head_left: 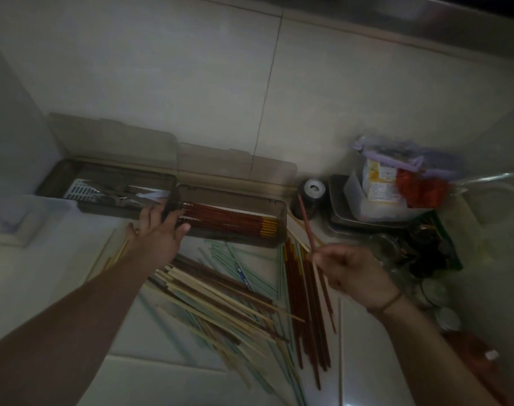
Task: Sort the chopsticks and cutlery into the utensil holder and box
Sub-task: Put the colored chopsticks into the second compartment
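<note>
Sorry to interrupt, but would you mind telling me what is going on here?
A person is sorting chopsticks on a counter. The right hand pinches one red-brown chopstick, raised. The left hand rests on the near end of an open box already holding matching red chopsticks. A mixed pile of chopsticks still lies loose in front.

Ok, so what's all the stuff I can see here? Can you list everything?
Box: one, smoky brown, lid open, at the wall, red-brown chopsticks inside.
Second box: one, same brown, left of it, white tray and cutlery inside.
Loose chopsticks: a big pile, cream, pale green and red-brown, on the counter.
Bagged packets: a few, yellow, red, purple, far right.
Dark jar: one, white top, beside the box.
Left hand: touching the box's left end.
Right hand: grip pinching one red-brown chopstick.
</note>
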The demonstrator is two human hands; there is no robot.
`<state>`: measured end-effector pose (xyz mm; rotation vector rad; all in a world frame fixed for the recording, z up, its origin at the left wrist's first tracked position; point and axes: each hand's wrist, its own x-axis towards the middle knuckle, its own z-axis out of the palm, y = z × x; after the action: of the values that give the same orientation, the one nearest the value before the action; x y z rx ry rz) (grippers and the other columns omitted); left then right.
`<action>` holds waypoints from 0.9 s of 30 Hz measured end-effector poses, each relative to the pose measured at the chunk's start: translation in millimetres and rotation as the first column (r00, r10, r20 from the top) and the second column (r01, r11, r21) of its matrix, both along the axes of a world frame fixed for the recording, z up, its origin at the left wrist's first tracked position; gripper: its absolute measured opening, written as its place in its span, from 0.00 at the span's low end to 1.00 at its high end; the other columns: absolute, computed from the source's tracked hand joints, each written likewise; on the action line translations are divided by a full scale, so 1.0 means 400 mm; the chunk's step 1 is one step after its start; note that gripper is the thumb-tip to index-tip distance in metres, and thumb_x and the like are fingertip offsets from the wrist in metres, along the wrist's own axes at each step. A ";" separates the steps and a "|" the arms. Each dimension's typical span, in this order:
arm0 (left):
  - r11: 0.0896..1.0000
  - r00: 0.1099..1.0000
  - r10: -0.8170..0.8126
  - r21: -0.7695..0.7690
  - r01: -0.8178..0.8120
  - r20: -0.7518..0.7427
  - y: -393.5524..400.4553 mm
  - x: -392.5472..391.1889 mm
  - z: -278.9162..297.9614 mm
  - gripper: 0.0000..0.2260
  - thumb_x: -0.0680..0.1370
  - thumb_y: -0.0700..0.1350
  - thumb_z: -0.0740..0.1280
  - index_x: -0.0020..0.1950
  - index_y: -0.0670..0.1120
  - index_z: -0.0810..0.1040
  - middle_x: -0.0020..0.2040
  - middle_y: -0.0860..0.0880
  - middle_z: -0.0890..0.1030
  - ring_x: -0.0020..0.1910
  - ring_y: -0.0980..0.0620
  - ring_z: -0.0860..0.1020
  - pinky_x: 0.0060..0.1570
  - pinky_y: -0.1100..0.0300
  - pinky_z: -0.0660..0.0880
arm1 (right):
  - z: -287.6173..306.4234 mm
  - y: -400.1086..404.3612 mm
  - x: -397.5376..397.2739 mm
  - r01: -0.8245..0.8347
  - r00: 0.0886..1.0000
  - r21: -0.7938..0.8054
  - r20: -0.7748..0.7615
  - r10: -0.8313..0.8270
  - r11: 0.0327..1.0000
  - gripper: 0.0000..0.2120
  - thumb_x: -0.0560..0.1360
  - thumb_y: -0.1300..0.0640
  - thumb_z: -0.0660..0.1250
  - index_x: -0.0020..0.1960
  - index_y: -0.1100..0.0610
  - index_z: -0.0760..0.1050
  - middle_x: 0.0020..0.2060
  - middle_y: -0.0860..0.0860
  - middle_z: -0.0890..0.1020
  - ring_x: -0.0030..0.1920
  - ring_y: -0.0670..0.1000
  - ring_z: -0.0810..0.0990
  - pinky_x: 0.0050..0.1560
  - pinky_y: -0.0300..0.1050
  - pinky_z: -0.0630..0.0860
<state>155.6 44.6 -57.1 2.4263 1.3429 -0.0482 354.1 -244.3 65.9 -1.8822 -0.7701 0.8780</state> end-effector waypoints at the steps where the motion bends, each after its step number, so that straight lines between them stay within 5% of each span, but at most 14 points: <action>1: 1.000 1.000 -0.002 -0.008 0.002 0.002 0.000 -0.001 0.000 0.21 0.81 0.62 0.49 0.74 0.60 0.59 0.77 0.49 0.51 0.76 0.50 0.43 0.71 0.36 0.48 | 0.006 0.037 0.004 -0.012 0.991 0.054 0.135 0.005 0.998 0.07 0.77 0.59 0.65 0.44 0.54 0.80 0.28 0.47 0.80 0.28 0.40 0.76 0.29 0.32 0.70; 4: 1.000 1.000 -0.020 -0.007 0.020 0.016 0.001 -0.004 0.002 0.23 0.81 0.61 0.48 0.76 0.62 0.54 0.78 0.48 0.51 0.76 0.49 0.42 0.72 0.37 0.48 | -0.006 0.158 0.009 -0.055 0.972 0.140 0.233 0.021 0.989 0.12 0.79 0.48 0.59 0.42 0.51 0.76 0.34 0.54 0.81 0.34 0.49 0.79 0.36 0.43 0.76; 7: 1.000 0.999 -0.012 0.003 0.011 0.038 -0.002 -0.001 0.008 0.25 0.81 0.61 0.49 0.78 0.60 0.49 0.78 0.48 0.51 0.76 0.47 0.44 0.72 0.38 0.51 | -0.057 0.290 0.018 -0.033 0.934 0.179 0.356 -0.033 0.983 0.15 0.82 0.49 0.53 0.42 0.52 0.72 0.31 0.48 0.76 0.31 0.43 0.75 0.36 0.39 0.71; 9: 1.000 0.999 0.003 0.001 -0.003 0.054 -0.003 0.000 0.010 0.28 0.81 0.61 0.51 0.78 0.59 0.43 0.78 0.48 0.51 0.77 0.47 0.44 0.71 0.38 0.52 | -0.100 0.361 0.019 -0.102 0.857 0.062 0.513 0.057 0.993 0.17 0.80 0.46 0.51 0.51 0.52 0.75 0.41 0.47 0.79 0.42 0.45 0.77 0.45 0.40 0.72; 11: 1.000 0.996 0.011 0.012 -0.012 0.084 -0.003 0.000 0.009 0.31 0.81 0.61 0.52 0.79 0.57 0.40 0.78 0.48 0.53 0.77 0.47 0.46 0.71 0.38 0.54 | -0.154 0.413 0.024 -0.149 0.814 -0.144 0.544 0.204 0.978 0.13 0.79 0.54 0.53 0.61 0.53 0.70 0.48 0.51 0.79 0.49 0.52 0.77 0.53 0.46 0.74; 14: 1.000 0.993 0.015 0.013 -0.017 0.116 -0.003 -0.002 0.006 0.33 0.80 0.61 0.52 0.78 0.54 0.37 0.77 0.46 0.55 0.77 0.46 0.47 0.70 0.39 0.58 | -0.210 0.451 0.013 -0.197 0.841 -0.260 0.450 0.299 0.945 0.12 0.74 0.65 0.55 0.54 0.53 0.65 0.40 0.53 0.76 0.42 0.57 0.77 0.49 0.56 0.76; 21: 1.000 0.989 0.026 0.011 -0.028 0.148 -0.001 0.001 -0.008 0.34 0.80 0.61 0.53 0.78 0.53 0.37 0.76 0.45 0.56 0.76 0.45 0.47 0.69 0.37 0.60 | -0.255 0.463 0.025 -0.242 0.799 -0.375 0.446 0.403 0.895 0.15 0.73 0.71 0.59 0.42 0.51 0.74 0.45 0.51 0.78 0.46 0.49 0.74 0.46 0.31 0.65; 27: 0.999 0.989 0.032 0.011 -0.034 0.142 0.000 0.003 -0.011 0.34 0.80 0.61 0.54 0.79 0.53 0.39 0.76 0.45 0.56 0.76 0.45 0.47 0.69 0.37 0.60 | -0.227 0.438 0.030 -0.249 0.847 -0.173 0.438 0.301 0.953 0.12 0.74 0.66 0.63 0.53 0.55 0.79 0.52 0.50 0.80 0.54 0.48 0.76 0.62 0.38 0.68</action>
<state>156.8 44.5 -61.6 2.3686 1.3228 0.1391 366.3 -69.0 -24.8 -2.1459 -1.3348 0.6528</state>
